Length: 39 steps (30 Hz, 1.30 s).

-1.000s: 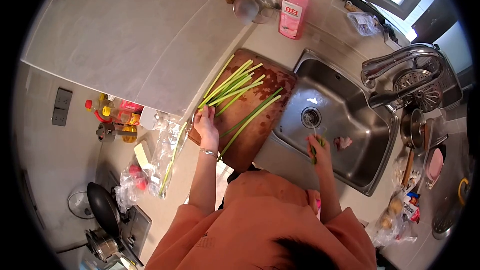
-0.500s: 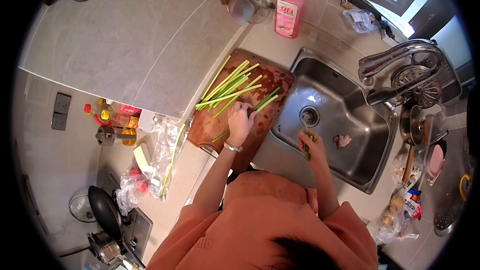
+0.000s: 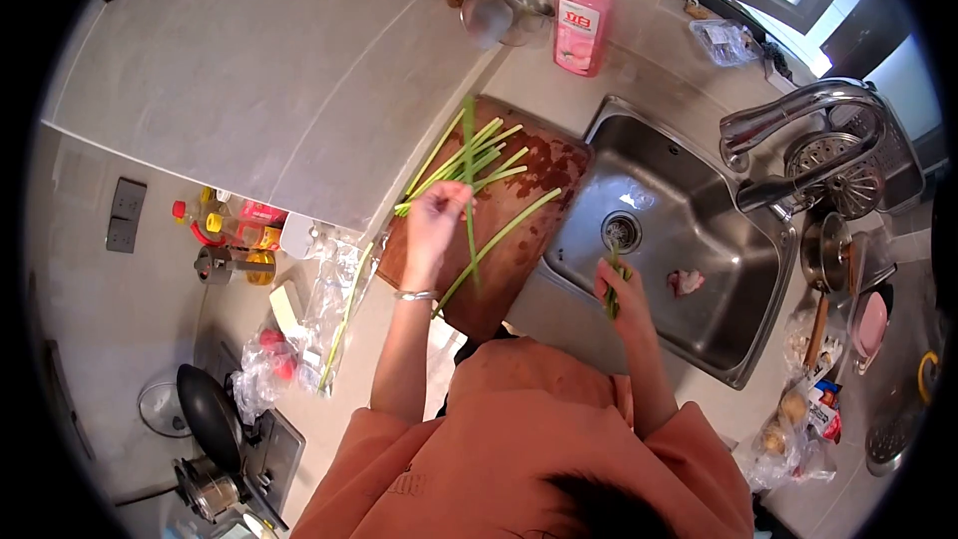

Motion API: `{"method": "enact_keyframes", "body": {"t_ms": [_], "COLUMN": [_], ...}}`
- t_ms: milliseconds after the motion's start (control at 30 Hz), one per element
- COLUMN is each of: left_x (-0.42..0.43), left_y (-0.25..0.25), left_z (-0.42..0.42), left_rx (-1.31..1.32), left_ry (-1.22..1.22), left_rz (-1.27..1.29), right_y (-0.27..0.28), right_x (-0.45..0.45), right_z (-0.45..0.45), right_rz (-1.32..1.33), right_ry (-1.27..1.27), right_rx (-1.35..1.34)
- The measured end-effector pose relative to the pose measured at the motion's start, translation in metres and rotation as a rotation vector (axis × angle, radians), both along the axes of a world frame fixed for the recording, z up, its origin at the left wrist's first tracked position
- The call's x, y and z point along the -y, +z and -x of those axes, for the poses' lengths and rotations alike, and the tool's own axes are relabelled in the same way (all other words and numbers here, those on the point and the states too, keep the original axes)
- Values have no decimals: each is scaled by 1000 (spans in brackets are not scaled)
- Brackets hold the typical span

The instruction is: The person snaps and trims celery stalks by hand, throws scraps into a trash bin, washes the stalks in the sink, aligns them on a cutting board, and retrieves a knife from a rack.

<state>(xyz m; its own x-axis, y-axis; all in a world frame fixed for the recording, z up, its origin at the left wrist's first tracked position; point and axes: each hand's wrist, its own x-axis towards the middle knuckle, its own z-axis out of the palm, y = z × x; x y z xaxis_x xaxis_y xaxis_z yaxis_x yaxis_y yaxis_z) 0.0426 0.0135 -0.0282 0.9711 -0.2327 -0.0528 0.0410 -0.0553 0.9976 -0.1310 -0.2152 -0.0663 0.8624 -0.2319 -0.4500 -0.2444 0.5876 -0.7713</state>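
My left hand (image 3: 435, 222) pinches a long green garlic scape (image 3: 469, 145), blurred by motion, above the wooden cutting board (image 3: 534, 155). Under and beyond this hand, a pile of garlic scapes (image 3: 454, 165) lies on the board's far left. One more garlic scape (image 3: 509, 230) rests diagonally across the board, to the right of my left hand. At the near left edge of the sink (image 3: 723, 357), my right hand (image 3: 627, 294) is closed around a small bunch of short green pieces (image 3: 614, 274). Its fingers partly hide the bunch.
A reddish-white scrap (image 3: 685, 283) sits in the sink near the drain (image 3: 621, 232). The faucet (image 3: 798, 135) arches over its far right corner. A pink detergent bottle (image 3: 581, 25) stands behind. Left of the board are a plastic bag (image 3: 334, 289) with a stalk, and sauce bottles (image 3: 239, 230).
My left hand has moved left and lifted a garlic scape off the board, turning it nearly upright in view. Another scape now lies alone diagonally. My right hand has barely moved.
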Motion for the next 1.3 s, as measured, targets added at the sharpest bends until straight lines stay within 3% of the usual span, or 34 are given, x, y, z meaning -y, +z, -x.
{"method": "enact_keyframes", "body": {"t_ms": [100, 200, 400, 533, 633, 733, 767, 833, 900, 1067, 1233, 1300], "left_x": [-16, -30, -35, -39, -45, -48, -44, -27, -16, -14, -7, -7], "left_y": [44, 54, 55, 52, 49, 72, 83, 119, 127, 119, 125, 129], "left_z": [11, 23, 49, 57, 65, 87, 97, 100, 102, 107, 107, 106], "left_rx": [-145, -168, -148, -111, -41, 210, 498, 960, 1117, 641, 756, 768], "left_ry": [97, 131, 257, 323, 304, 303, 306, 90, -122, -426, -413, -412], "left_rz": [297, 434, 448, 397, 288, -635, -812, -805, -672, -259, -301, -333], "right_y": [10, 19, 46, 62, 72, 85, 95, 113, 125, 128, 143, 151], "right_x": [-12, -26, -39, -43, -43, -36, -33, -29, -27, -23, -24, -25], "right_z": [-8, -18, -28, -27, -28, -26, -24, -22, -22, -22, -27, -26], "right_rz": [-80, -44, -130, -73, -14, 104, 149, 205, 230, 237, 354, 325], "right_ry": [76, 288, 639, 687, 686, 697, 716, 759, 806, 846, 914, 937], "right_rx": [-36, 22, 146, 219, 202, 172, 170, 196, 259, 524, 504, 370]}}
